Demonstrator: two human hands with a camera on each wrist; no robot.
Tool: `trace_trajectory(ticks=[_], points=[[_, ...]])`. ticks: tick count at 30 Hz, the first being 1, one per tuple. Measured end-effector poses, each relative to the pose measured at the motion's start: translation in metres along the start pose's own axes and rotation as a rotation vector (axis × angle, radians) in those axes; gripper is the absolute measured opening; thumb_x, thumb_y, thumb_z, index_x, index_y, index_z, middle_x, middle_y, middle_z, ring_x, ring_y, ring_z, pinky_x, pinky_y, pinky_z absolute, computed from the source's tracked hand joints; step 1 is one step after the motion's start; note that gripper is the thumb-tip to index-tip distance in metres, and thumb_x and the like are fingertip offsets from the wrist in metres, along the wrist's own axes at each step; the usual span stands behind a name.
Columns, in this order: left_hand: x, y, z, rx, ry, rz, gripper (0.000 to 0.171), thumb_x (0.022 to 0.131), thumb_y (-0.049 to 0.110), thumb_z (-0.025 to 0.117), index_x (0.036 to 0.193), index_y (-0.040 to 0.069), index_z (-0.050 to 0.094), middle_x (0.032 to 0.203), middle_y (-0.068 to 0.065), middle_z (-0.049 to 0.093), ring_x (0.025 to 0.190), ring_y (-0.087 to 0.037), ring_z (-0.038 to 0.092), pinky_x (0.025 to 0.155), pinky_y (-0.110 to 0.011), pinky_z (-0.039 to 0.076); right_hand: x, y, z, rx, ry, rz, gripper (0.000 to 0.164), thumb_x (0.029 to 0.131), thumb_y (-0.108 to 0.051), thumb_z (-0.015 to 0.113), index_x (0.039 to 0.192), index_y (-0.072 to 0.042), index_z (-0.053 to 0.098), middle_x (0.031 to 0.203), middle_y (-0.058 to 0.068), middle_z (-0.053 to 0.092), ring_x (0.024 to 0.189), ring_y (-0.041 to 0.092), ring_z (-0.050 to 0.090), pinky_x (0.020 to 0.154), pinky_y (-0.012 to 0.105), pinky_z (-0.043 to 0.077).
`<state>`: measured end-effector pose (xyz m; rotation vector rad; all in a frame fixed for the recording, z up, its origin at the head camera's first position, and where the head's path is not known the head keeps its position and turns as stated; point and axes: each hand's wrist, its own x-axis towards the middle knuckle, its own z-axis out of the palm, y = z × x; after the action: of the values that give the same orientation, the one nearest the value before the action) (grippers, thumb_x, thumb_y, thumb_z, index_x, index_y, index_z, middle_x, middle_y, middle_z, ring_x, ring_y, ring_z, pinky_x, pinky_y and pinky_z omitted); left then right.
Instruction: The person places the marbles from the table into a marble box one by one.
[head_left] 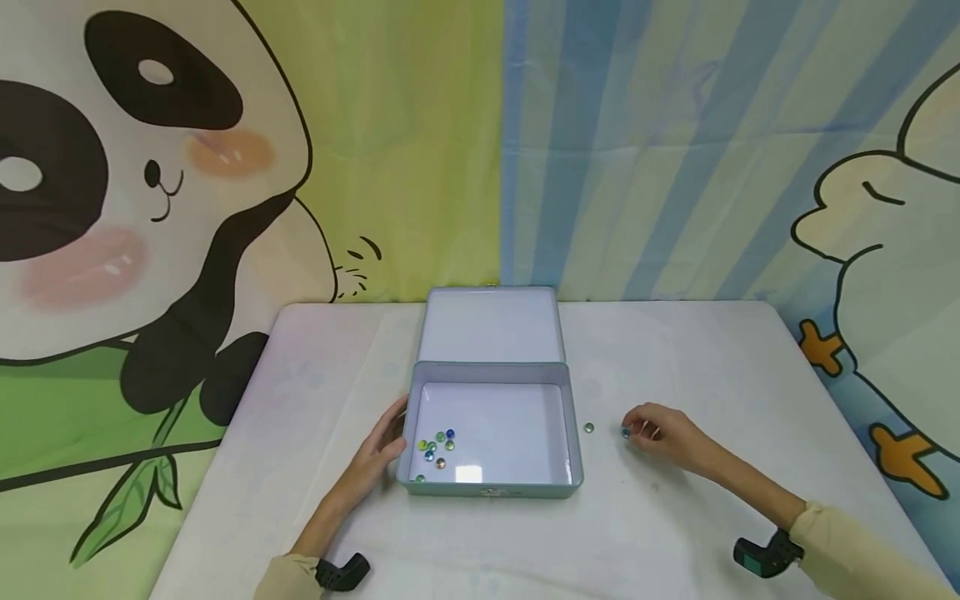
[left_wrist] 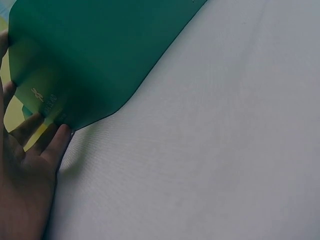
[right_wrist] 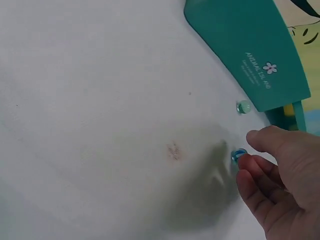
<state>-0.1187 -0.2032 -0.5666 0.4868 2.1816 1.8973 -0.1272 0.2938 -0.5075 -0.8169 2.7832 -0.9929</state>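
A green metal box (head_left: 491, 491) stands with its lid (head_left: 491, 325) tipped back, and several glass marbles (head_left: 440, 437) lie in its left part. My left hand (head_left: 378, 450) rests against the box's left wall, fingers stretched along it. In the left wrist view, its fingertips (left_wrist: 62, 131) touch the green side. To the right of the box, my right hand (head_left: 667, 433) is low over the table at a blue marble (right_wrist: 239, 155). The index fingertip is right at this marble, while the thumb stands apart from the index finger. Another, greenish marble (head_left: 588, 427) lies between that hand and the box.
A white cloth covers the table (head_left: 675, 350). Behind it hangs a printed curtain (head_left: 420, 150) with a panda, and the raised lid reaches close to it. A small reddish stain (right_wrist: 173, 151) marks the cloth near my right hand.
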Motion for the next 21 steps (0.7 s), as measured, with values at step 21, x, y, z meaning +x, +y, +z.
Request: trace_trajectory(ticks=[21], points=[[-0.001,-0.001,-0.001,-0.002,-0.008,0.001,0.063,0.101,0.012,0.042,0.156,0.029,0.017,0.164,-0.012,0.013,0.149,-0.039,0.012,0.107,-0.007,0.023,0.015,0.008,0.009,-0.013,-0.072,0.085,0.015,0.085,0.002,0.068,0.098,-0.003,0.064,0.076,-0.006,0.056,0.068,-0.003,0.044,0.057,0.016,0.043]])
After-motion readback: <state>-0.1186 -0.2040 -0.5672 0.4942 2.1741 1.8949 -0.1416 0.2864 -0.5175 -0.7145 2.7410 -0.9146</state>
